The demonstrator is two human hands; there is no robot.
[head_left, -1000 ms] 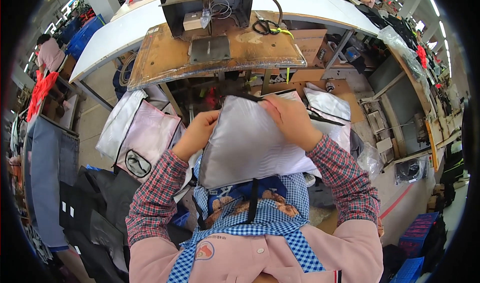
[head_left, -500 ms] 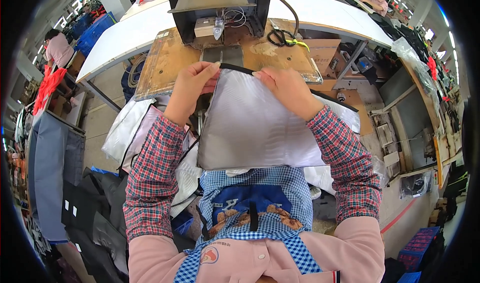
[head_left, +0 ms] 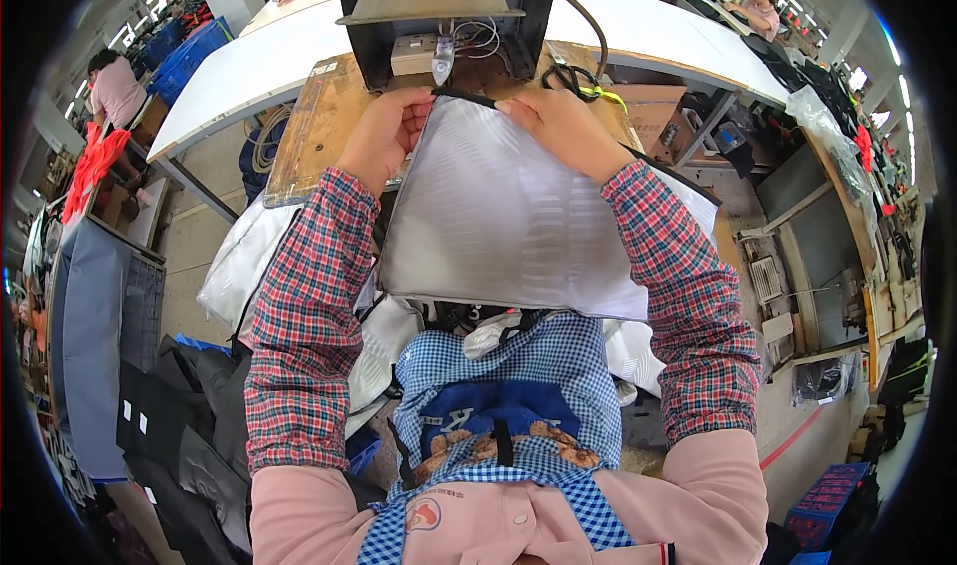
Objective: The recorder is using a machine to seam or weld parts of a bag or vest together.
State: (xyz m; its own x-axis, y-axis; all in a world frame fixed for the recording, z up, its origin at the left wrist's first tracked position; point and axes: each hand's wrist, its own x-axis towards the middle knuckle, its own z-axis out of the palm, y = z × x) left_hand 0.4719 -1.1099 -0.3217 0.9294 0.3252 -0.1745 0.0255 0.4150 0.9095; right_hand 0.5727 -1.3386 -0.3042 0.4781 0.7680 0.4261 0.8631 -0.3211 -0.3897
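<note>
Between my hands stretches a silvery-white fabric panel [head_left: 513, 206] with dark edging, its lower part hanging toward my lap. My left hand [head_left: 391, 134] pinches its upper left corner, fingers curled. My right hand [head_left: 563, 128] grips the black strip [head_left: 467, 97] along the top edge, thumb and fingers closed on it. The strip is held taut just in front of a machine [head_left: 442, 61] with a small metal head, inside a dark housing on a worn wooden board [head_left: 314, 136]. The fabric and my hands hide the board's middle.
More white fabric pieces [head_left: 237, 266] hang at the left below the board. Black-handled scissors [head_left: 570, 81] lie on the board's right side. Dark fabric pieces [head_left: 189, 435] are heaped at lower left. White tables [head_left: 239, 76] run behind; two people work farther off.
Both hands have moved forward, carrying the panel's top edge closer to the machine head. The panel's lower edge has lifted off my apron, baring dark and white material beneath.
</note>
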